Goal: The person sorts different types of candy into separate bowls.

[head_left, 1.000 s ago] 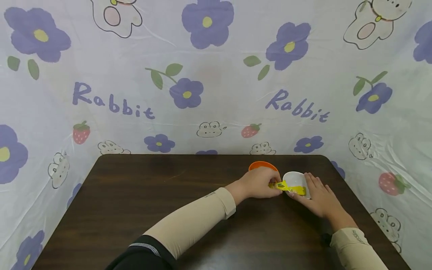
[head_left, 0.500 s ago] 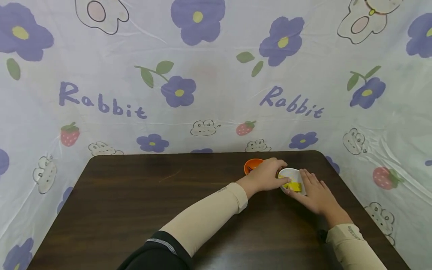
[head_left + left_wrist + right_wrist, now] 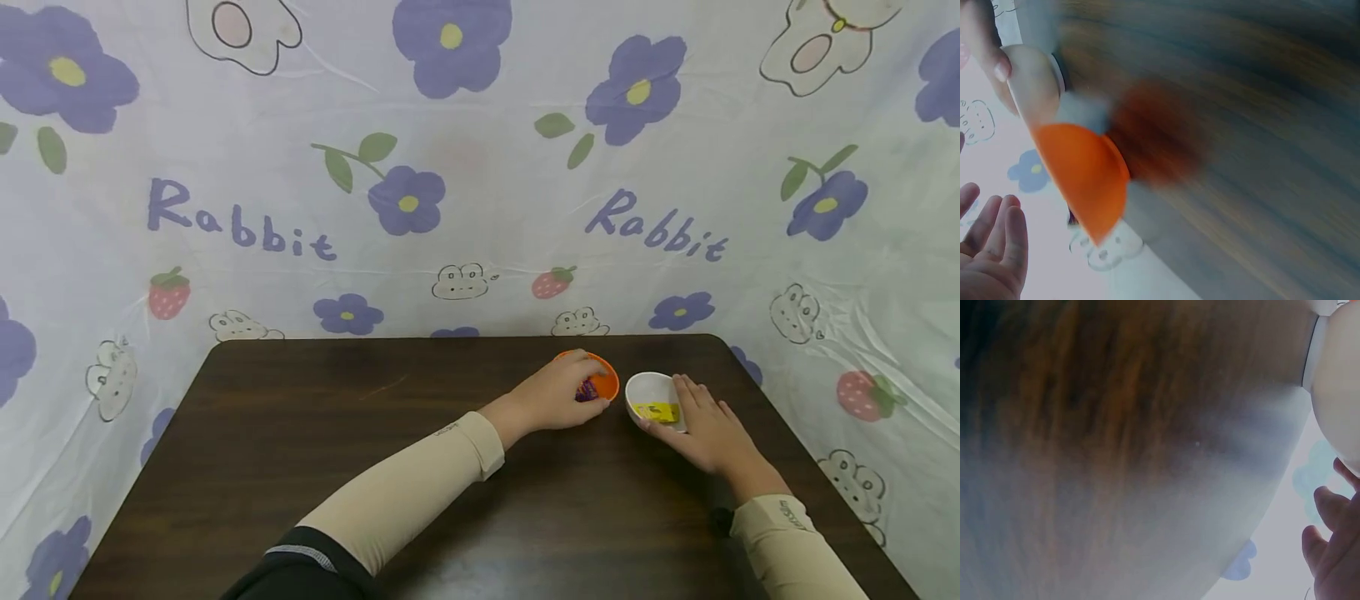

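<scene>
My left hand [image 3: 562,398] reaches over the near left side of an orange bowl [image 3: 609,385]. Its fingers are loosely extended in the left wrist view, with nothing between them. Inside that bowl lies a small purple-wrapped piece [image 3: 587,390], partly hidden by the hand. Just to the right stands a white bowl [image 3: 639,388] with a yellow wrapped packet [image 3: 657,412] in it. My right hand [image 3: 707,433] holds the white bowl, thumb at the near rim and fingers along the right side. In the right wrist view, fingertips [image 3: 1329,506] show beside the white bowl's wall [image 3: 1341,394].
Both bowls stand near the far right corner of a dark brown wooden table [image 3: 360,450]. Behind the table hangs a white cloth [image 3: 480,208] printed with flowers and rabbits. The table's right edge runs close by the right forearm.
My left hand had the yellow packet between the bowls, reached over the white bowl, then came back left over the orange bowl without it. The packet lies in the white bowl. My right hand stays put.
</scene>
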Action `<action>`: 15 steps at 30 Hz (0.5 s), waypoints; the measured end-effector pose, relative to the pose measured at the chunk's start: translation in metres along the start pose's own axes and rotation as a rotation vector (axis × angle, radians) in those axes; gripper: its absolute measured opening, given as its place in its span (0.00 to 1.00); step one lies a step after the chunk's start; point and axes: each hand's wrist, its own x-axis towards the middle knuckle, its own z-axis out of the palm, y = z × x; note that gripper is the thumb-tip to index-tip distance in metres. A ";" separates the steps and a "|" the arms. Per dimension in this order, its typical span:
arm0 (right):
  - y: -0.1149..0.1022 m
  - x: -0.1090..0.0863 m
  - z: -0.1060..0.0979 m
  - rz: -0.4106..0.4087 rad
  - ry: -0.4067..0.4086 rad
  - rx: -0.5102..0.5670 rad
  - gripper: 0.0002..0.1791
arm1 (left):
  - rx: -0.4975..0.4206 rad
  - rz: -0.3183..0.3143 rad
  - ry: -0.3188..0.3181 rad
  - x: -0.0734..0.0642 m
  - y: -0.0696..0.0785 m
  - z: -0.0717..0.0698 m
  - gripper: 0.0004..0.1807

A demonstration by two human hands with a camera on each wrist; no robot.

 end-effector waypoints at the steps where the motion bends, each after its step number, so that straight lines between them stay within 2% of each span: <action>1: -0.002 0.000 0.000 -0.002 -0.004 0.001 0.64 | 0.005 -0.004 0.004 -0.008 -0.003 -0.004 0.24; 7: -0.007 0.003 0.001 -0.009 -0.016 0.005 0.65 | 0.010 -0.048 0.003 -0.058 -0.021 -0.034 0.23; 15: -0.008 0.002 -0.004 -0.018 -0.037 0.036 0.65 | 0.023 -0.156 0.009 -0.139 -0.041 -0.080 0.21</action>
